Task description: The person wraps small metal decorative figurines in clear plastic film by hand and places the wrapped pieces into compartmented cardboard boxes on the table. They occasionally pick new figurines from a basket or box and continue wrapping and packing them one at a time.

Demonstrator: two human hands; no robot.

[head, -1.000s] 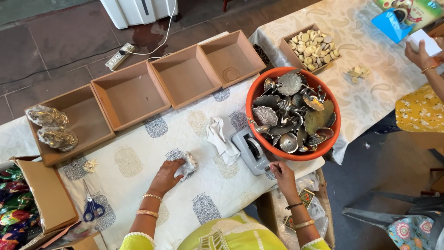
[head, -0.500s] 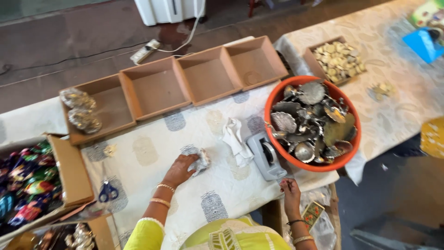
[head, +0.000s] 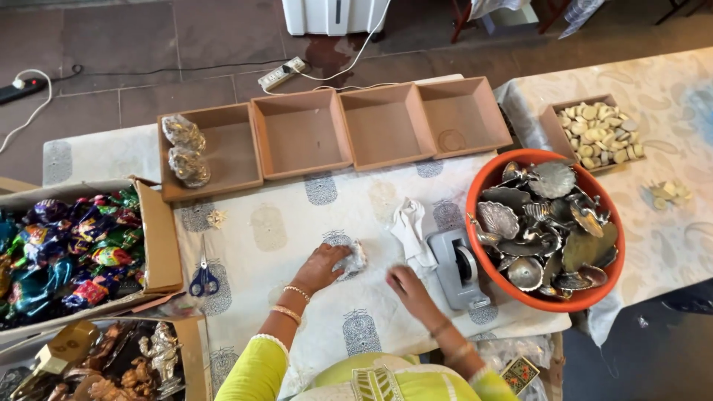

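Left hand (head: pixel 321 265) closed on small wrapped piece (head: pixel 352 259), pressed on counter (head: pixel 282 223) near cloth (head: pixel 411 223). Right hand (head: pixel 407 288) empty, fingers loosely apart, beside tape dispenser (head: pixel 459 269). Risk: wrap may tear if I press hard; my elbow could push dispenser toward edge.

Counting four brown open boxes (head: pixel 344 130) in a row at twelve o'clock, the leftmost holding two foil-wrapped bundles (head: pixel 184 151). Seeing one orange tub (head: pixel 483 193) of metal shell dishes at three o'clock, too many to count. Noting one grey tape dispenser (head: pixel 459 269), one white cloth (head: pixel 411 229), one pair of blue-handled scissors (head: pixel 203 276) at nine o'clock, one tray of pale pieces (head: pixel 598 132) at two o'clock. Showing two hands, left hand (head: pixel 321 266) and right hand (head: pixel 410 290).
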